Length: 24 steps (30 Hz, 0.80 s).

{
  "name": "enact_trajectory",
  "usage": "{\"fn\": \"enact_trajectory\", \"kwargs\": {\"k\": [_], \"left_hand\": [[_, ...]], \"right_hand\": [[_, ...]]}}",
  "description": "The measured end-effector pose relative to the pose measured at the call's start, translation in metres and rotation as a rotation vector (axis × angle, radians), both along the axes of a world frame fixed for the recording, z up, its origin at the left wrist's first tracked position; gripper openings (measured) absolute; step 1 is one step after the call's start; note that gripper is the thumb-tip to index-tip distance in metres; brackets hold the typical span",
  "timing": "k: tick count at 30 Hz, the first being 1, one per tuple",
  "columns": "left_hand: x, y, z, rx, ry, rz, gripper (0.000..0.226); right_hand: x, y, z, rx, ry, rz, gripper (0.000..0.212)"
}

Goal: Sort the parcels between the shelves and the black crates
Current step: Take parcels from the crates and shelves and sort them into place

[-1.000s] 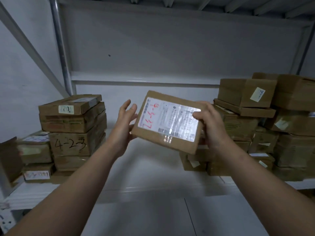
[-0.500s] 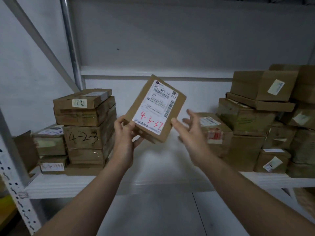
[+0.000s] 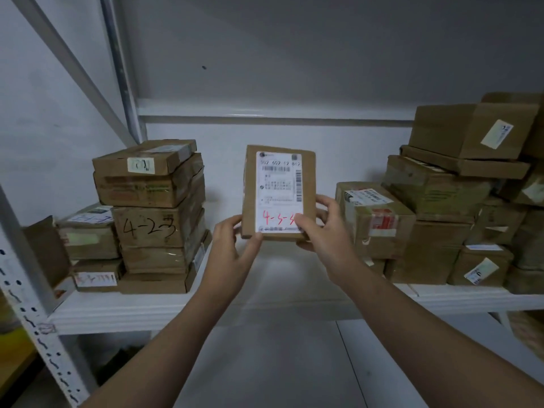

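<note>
I hold a flat brown parcel [image 3: 279, 192] upright in front of the white shelf [image 3: 206, 307], its white label with red handwriting facing me. My left hand [image 3: 235, 251] pinches its lower left corner. My right hand [image 3: 325, 231] grips its lower right corner, thumb over the label. The parcel hangs above the bare gap in the middle of the shelf. To the left stands a stack of cardboard parcels [image 3: 153, 216], one marked "4-23". Further parcels [image 3: 441, 207] are piled at the right.
A white perforated upright [image 3: 38, 313] and a diagonal brace [image 3: 73, 66] frame the shelf's left side. Small labelled boxes [image 3: 91, 248] sit left of the stack. Grey floor [image 3: 279, 363] shows below the shelf. No black crate is in view.
The parcel has turned from tilted to upright. My right hand, off it half a second ago, now grips its lower right corner. The view has moved closer to the shelf.
</note>
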<state>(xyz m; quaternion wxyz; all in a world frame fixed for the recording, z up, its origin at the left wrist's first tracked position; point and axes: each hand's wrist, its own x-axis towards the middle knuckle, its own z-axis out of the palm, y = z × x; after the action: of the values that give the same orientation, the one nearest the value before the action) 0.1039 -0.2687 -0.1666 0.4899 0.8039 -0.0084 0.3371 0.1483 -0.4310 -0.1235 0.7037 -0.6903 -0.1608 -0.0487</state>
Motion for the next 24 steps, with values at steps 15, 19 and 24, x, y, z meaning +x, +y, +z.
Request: {"fn": "enact_trajectory", "kwargs": {"k": [15,19,24], "left_hand": [[-0.012,0.057,-0.039,1.022,0.23,0.308,0.057],[-0.008,0.058,-0.035,1.148,0.233,0.271,0.054],[0.006,0.069,-0.028,1.295,0.289,0.348,0.05]], "right_hand": [[0.016,0.051,-0.092,-0.713,-0.257,-0.046,0.053],[0.029,0.073,-0.089,-0.742,-0.286,-0.063,0.051],[0.048,0.097,-0.087,-0.836,-0.326,-0.016,0.051]]}}
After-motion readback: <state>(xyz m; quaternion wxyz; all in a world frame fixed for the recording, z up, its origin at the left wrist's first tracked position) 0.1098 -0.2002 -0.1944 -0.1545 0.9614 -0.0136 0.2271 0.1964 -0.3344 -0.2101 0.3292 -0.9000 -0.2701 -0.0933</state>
